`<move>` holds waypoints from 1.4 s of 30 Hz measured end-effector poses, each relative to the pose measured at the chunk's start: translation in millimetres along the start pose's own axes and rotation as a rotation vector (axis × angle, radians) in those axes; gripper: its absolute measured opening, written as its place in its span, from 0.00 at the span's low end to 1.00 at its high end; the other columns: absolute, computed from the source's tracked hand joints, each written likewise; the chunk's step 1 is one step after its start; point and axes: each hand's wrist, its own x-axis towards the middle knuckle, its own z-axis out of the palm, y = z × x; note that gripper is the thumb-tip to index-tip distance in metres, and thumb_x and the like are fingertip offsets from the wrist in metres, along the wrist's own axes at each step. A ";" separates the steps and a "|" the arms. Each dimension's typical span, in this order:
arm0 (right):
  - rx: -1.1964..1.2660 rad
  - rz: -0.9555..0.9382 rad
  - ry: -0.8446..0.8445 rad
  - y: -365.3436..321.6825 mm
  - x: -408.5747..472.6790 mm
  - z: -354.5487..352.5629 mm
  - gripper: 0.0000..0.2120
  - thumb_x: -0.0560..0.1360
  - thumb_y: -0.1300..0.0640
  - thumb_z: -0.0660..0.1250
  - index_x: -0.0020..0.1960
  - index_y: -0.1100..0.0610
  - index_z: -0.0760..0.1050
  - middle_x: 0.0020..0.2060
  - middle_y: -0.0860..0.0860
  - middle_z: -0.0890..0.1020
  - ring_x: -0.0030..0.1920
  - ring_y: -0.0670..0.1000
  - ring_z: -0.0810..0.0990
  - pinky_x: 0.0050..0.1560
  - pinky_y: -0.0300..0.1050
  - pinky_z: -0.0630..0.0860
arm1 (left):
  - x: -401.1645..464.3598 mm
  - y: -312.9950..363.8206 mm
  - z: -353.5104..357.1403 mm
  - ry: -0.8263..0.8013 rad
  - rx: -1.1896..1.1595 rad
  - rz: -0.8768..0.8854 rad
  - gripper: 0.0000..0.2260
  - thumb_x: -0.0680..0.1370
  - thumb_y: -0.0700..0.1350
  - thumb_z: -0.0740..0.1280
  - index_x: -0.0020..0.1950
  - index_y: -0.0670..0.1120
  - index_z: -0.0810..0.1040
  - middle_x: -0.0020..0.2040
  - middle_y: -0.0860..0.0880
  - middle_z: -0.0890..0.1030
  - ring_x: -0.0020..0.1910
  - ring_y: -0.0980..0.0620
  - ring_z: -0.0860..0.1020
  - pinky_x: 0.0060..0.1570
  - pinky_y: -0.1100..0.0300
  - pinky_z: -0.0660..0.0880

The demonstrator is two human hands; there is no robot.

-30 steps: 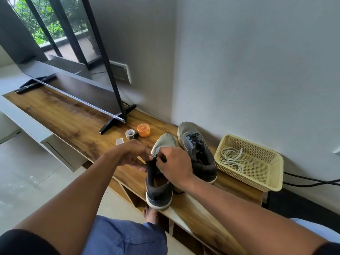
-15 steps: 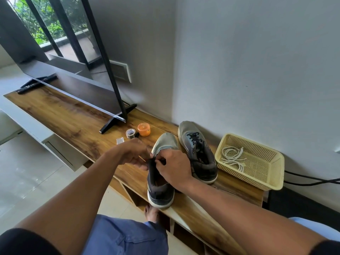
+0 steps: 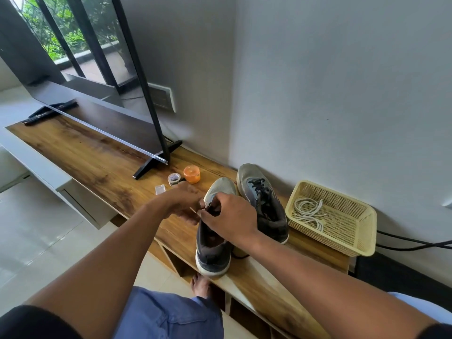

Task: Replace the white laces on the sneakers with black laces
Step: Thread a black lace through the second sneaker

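Sneakers, two grey ones, stand side by side on a long wooden surface [image 3: 80, 157] against a grey wall, toes pointing toward the wall. Both hands meet over the lower eyelets of the near sneaker [image 3: 212, 231]. The right hand [image 3: 230, 216] has its fingers curled around a bit of black lace [image 3: 213, 211], and the left hand [image 3: 182, 204] appears to pinch the same lace from the other side, though its fingertips are partly hidden. Working with the heel toward the person's body probably keeps the eyelets facing up and easy to reach. A loose end of black lace trails on the wood beside the heel.

Just beside it, touching or nearly so, the far sneaker [image 3: 264, 204] already carries black laces, so about half the job looks finished.

Further right, a cream plastic basket [image 3: 354, 231] holds the removed white laces [image 3: 309, 212], kept clear of the work. Left of the shoes sit an orange jar [image 3: 192, 174], a tape roll [image 3: 173, 179] and a television's foot [image 3: 156, 160].
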 end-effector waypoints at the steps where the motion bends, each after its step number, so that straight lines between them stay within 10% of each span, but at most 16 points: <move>1: -0.022 -0.006 0.007 0.5 0.1 0.3 0.26 0.69 0.24 0.61 0.47 0.46 0.78 0.40 0.42 0.81 0.40 0.45 0.80 0.35 0.41 0.78 | 0.7 2.4 0.5 0.060 0.078 0.044 0.04 0.78 0.33 0.69 0.47 0.40 0.84 0.44 0.40 0.88 0.39 0.46 0.88 0.35 0.57 0.83; 5: -0.080 -0.003 0.005 2.3 6.3 -1.7 0.28 0.67 0.25 0.64 0.54 0.45 0.75 0.51 0.47 0.79 0.52 0.51 0.78 0.48 0.50 0.79 | -0.5 8.7 1.3 0.224 0.260 0.187 0.04 0.75 0.36 0.70 0.43 0.44 0.83 0.40 0.46 0.86 0.35 0.55 0.86 0.28 0.66 0.77; 14: -0.039 0.048 -0.166 10.6 7.4 -5.4 0.27 0.68 0.24 0.63 0.62 0.34 0.79 0.65 0.47 0.76 0.67 0.55 0.71 0.61 0.60 0.72 | -16.9 20.6 0.4 0.299 -0.037 0.247 0.04 0.85 0.40 0.64 0.53 0.43 0.77 0.47 0.42 0.86 0.41 0.47 0.88 0.39 0.53 0.85; 21: -0.076 0.045 -0.166 15.6 7.0 -8.3 0.29 0.66 0.24 0.64 0.61 0.36 0.80 0.60 0.47 0.77 0.64 0.56 0.71 0.63 0.59 0.71 | -27.5 41.6 -30.7 0.418 -0.790 0.498 0.07 0.87 0.39 0.58 0.51 0.44 0.72 0.38 0.48 0.74 0.28 0.54 0.72 0.26 0.61 0.73; 26: -0.074 0.062 -0.196 16.4 6.8 -7.7 0.28 0.67 0.24 0.63 0.60 0.37 0.81 0.62 0.47 0.76 0.67 0.57 0.69 0.66 0.59 0.70 | -8.1 15.0 -21.4 0.235 0.421 0.354 0.08 0.83 0.53 0.67 0.49 0.51 0.81 0.44 0.50 0.82 0.45 0.51 0.81 0.43 0.55 0.76; 29: -0.049 0.067 -0.190 17.3 7.1 -9.1 0.26 0.66 0.24 0.63 0.58 0.35 0.81 0.60 0.45 0.76 0.66 0.56 0.70 0.65 0.59 0.71 | -5.4 10.5 -15.4 -0.107 0.626 0.195 0.16 0.82 0.61 0.68 0.52 0.50 0.86 0.39 0.55 0.86 0.46 0.53 0.83 0.49 0.55 0.78; 35: -0.042 0.082 -0.225 16.9 8.4 -10.1 0.30 0.64 0.22 0.61 0.60 0.34 0.80 0.64 0.47 0.76 0.67 0.55 0.70 0.67 0.57 0.69 | -15.0 19.9 -15.3 0.158 0.238 0.360 0.11 0.80 0.46 0.73 0.38 0.46 0.85 0.29 0.54 0.78 0.26 0.61 0.71 0.31 0.67 0.68; 42: -0.032 0.084 -0.271 22.7 10.8 -7.4 0.33 0.64 0.22 0.63 0.64 0.37 0.79 0.62 0.49 0.78 0.65 0.56 0.72 0.65 0.56 0.71 | -42.7 35.8 -42.4 0.208 -0.896 0.565 0.18 0.82 0.43 0.66 0.31 0.50 0.76 0.27 0.53 0.65 0.26 0.57 0.57 0.28 0.61 0.50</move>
